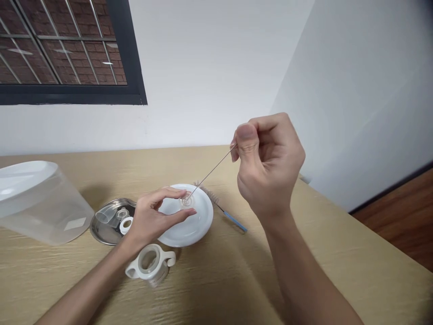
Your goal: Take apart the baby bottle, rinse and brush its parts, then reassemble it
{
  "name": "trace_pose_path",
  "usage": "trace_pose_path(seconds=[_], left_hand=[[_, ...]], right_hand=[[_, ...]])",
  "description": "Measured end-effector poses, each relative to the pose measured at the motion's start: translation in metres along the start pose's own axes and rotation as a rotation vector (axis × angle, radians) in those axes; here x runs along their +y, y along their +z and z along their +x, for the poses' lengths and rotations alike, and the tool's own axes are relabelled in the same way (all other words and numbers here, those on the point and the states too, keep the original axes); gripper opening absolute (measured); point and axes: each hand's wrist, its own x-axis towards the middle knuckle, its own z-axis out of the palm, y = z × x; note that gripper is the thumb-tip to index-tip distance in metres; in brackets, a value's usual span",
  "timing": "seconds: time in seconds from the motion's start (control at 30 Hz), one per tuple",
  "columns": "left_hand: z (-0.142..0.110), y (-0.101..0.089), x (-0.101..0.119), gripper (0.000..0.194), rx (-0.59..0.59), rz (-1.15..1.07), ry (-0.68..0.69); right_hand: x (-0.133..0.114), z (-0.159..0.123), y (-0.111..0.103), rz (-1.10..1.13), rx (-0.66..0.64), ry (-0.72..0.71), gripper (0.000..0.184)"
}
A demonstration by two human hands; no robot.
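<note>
Over the white bowl (199, 224), my left hand (157, 214) pinches a clear, ringed bottle nipple (186, 200) between thumb and fingers. My right hand (270, 162) is raised to the upper right, thumb and forefinger closed on the end of a thin metal wire (213, 169). The wire slants down to the left, and its lower tip meets the middle of the nipple; how deep it goes in I cannot tell. Below my left wrist stands a white two-handled baby bottle (150, 266), open at the top.
A brush with a blue handle (236, 222) lies right of the bowl. Left of it, a round steel tray (110, 239) holds a clear cap (107, 214) and a white ring (126, 225). A translucent lidded tub (43, 212) stands far left. The wall is behind the table.
</note>
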Motion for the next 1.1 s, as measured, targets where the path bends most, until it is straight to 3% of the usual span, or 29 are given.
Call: trace_pose_path(seconds=[0.23,0.47,0.6,0.8,0.9,1.1], left_hand=[[0.004,0.003,0.015,0.03,0.062,0.057,-0.158],[0.011,0.006,0.031,0.034,0.174,-0.143,-0.23],[0.013,0.005,0.031,0.035,0.165,-0.148,-0.258],[0.02,0.0,0.027,0.035,0.252,-0.283,-0.314],[0.02,-0.003,0.026,0.034,0.238,-0.258,-0.295],[0.012,-0.002,0.013,0.029,0.091,-0.032,-0.157]], right_hand=[[-0.003,-0.005,0.005,0.011,-0.081,0.044,0.021],[0.007,-0.02,0.022,0.065,-0.257,0.178,0.022],[0.015,-0.027,0.03,0.123,-0.367,0.285,0.024],[0.017,-0.036,0.036,0.141,-0.545,0.3,0.02],[0.016,-0.038,0.038,0.131,-0.543,0.302,0.022],[0.014,-0.033,0.034,0.09,-0.427,0.24,0.022]])
